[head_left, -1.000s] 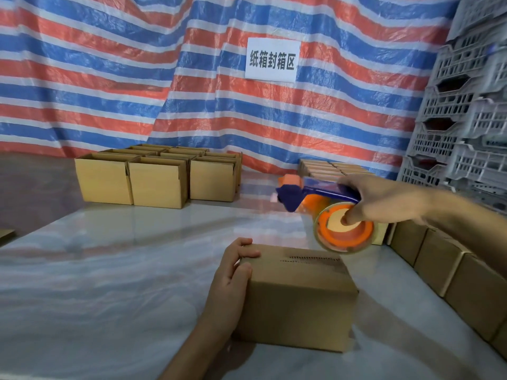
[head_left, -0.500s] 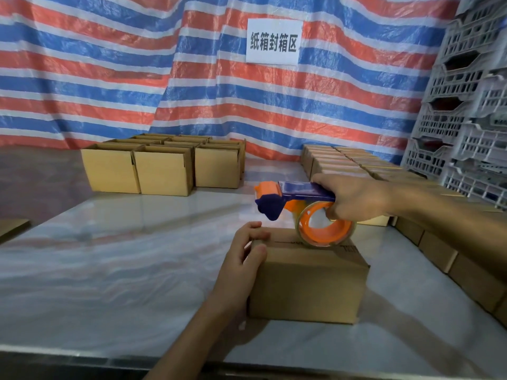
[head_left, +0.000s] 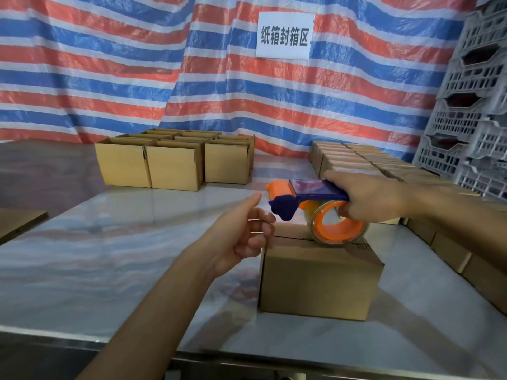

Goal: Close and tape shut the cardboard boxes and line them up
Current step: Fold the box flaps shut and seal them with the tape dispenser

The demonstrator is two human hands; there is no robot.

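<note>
Cardboard comes first at about 11 o'clock, where a cluster of open boxes (head_left: 175, 165) stands at the far side of the pale, glossy surface (head_left: 109, 256), flaps up and untaped. Nearer, the left hand (head_left: 241, 231) hangs just at 9 o'clock of the near box (head_left: 318, 281). Its grip is slack, fingers loosely curled round nothing and thumb pointing away, and I cannot tell whether the fingertips brush the box's left top edge. The near box sits toward the front of the surface with its flaps folded down, its long axis and top seam both running from 9 to 3 o'clock. Over that seam lies the tape dispenser (head_left: 310, 196), its handle along the same line. Its orange-and-blue cutter head points to 9 o'clock above the box's left end, and the tape roll (head_left: 338, 229) touches or almost touches the top. The right hand (head_left: 373, 198) comes in from 3 o'clock, its grip wrapped firmly round the dispenser's handle. With tool and seam lined up, the coming stroke looks like a straight pull toward 3 o'clock by the right hand. The left hand, nearer the 9 o'clock end, is best placed to pin the box. At 2 o'clock, closed boxes (head_left: 356, 160) stand in rows along the right edge.
</note>
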